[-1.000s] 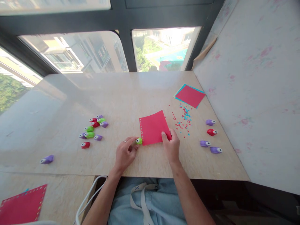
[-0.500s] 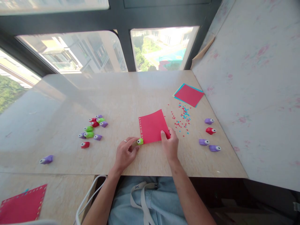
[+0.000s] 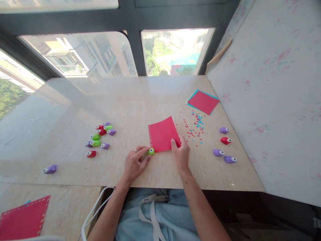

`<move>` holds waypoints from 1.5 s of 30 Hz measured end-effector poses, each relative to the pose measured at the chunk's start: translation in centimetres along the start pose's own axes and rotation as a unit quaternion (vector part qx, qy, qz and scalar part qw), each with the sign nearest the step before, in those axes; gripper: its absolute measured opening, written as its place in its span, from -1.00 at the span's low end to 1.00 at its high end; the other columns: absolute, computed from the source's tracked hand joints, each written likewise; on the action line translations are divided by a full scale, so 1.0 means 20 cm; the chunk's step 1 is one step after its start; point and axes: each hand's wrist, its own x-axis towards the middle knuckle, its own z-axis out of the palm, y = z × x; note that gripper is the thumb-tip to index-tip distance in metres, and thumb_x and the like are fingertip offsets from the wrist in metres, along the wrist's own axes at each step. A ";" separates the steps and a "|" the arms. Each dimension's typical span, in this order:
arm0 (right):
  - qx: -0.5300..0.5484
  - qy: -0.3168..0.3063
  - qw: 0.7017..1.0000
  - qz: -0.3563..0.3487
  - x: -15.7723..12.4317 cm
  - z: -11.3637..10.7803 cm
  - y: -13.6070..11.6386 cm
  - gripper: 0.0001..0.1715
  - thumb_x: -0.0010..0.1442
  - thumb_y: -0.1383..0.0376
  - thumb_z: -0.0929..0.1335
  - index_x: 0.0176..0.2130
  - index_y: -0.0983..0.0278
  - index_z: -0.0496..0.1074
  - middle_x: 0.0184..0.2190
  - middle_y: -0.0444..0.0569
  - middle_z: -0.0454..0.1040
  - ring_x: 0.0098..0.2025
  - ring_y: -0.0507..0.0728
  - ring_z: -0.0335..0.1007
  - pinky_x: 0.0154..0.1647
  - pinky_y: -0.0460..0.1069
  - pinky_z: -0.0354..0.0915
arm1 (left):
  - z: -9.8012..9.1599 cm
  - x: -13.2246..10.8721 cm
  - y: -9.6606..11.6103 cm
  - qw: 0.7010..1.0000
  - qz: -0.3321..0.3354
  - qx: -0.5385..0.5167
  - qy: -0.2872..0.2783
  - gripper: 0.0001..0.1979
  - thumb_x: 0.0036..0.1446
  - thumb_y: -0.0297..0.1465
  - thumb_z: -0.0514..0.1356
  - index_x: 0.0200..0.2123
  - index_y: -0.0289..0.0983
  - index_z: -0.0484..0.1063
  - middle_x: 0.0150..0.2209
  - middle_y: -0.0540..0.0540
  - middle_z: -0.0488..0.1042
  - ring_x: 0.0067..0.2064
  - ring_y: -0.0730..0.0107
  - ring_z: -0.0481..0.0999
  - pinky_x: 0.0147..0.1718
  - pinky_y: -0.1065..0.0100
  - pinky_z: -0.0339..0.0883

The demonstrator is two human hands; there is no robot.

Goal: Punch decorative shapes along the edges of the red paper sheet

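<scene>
One red sheet (image 3: 163, 134): on or just above the bench (image 3: 135, 103), in front of the person, between both hands; roughly square, no clear long axis; left edge points nearly straight away from the person.
Left hand (image 3: 135, 164): at the sheet's near left corner; thumb and fingers pinch the green punch from its left side.
Green punch (image 3: 151, 151): meeting the near left corner; round pale face with a dark star mark turned up; body runs leftward into the fingers, so its length appears to cross the sheet's left edge. Whether paper sits inside its slot: cannot tell.
Row of holes (image 3: 150, 133): along the left edge, from the far corner down toward the punch.
Right hand (image 3: 181, 154): grasps the near right corner, thumb on top; fingers underneath mostly hidden.
Nearer hand: left, to holes and punch; right, to the opposite side.
Paper bits (image 3: 199, 122): red and blue, scattered beyond and right of the right hand.
Paper stack (image 3: 204, 102): far right, red on top, blue edge showing.
Left punches (image 3: 95, 143): purple, red and green, loosely clustered, well apart from the left hand.
Right punches (image 3: 225, 141): four, one red, three purple.
</scene>
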 end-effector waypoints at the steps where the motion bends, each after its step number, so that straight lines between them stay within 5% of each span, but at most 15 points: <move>1: 0.000 -0.001 1.000 -0.002 0.00 0.00 0.00 -0.62 0.19 0.18 0.29 -0.08 0.33 0.47 -0.13 0.19 0.56 -0.13 0.25 0.47 -0.05 0.14 0.33 | 0.00 0.00 0.00 1.000 -0.001 0.001 0.001 -0.77 0.21 -0.31 0.21 -0.07 -0.19 0.51 -0.13 -0.10 0.54 -0.53 0.55 0.34 -0.45 0.41 0.33; 45: -0.030 -0.003 0.999 -0.024 -0.01 0.02 0.02 -0.46 0.16 0.11 0.28 -0.04 0.46 0.47 -0.11 0.32 0.54 -0.10 0.32 0.48 -0.04 0.18 0.35 | 0.00 0.01 0.02 1.000 0.006 0.015 0.006 -0.75 0.23 -0.33 0.20 -0.04 -0.19 0.52 -0.13 -0.09 0.51 -0.53 0.58 0.30 -0.47 0.46 0.28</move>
